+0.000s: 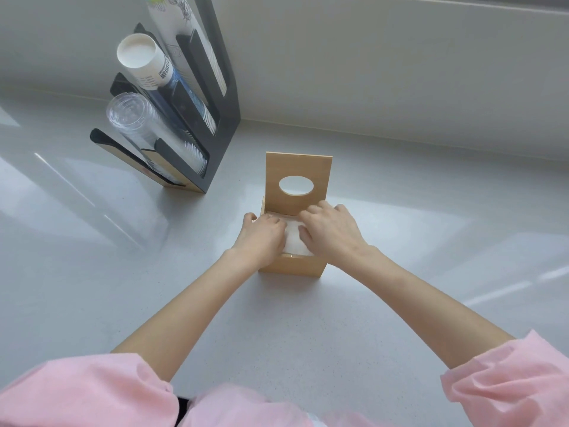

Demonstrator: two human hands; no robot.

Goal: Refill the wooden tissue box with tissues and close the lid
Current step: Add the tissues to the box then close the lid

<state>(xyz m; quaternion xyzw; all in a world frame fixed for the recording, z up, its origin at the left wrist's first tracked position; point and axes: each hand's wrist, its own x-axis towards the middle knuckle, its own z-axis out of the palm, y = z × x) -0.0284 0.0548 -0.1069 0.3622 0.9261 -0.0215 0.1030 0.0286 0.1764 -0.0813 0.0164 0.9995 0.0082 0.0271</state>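
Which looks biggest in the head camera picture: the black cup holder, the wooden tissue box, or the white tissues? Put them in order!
1. Black cup holder, clearly biggest.
2. Wooden tissue box, counting its raised lid.
3. White tissues, smallest; both hands partly cover them.

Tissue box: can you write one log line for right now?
lid up | tissues in wooden box | left hand, right hand pressing tissues

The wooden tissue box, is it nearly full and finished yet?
Nearly. White tissues already sit inside the square wooden tissue box. Right now the left hand and right hand are flat on the stack, apparently pressing it down. Still left: the wooden lid with the oval hole stands upright and open, so it must be closed.
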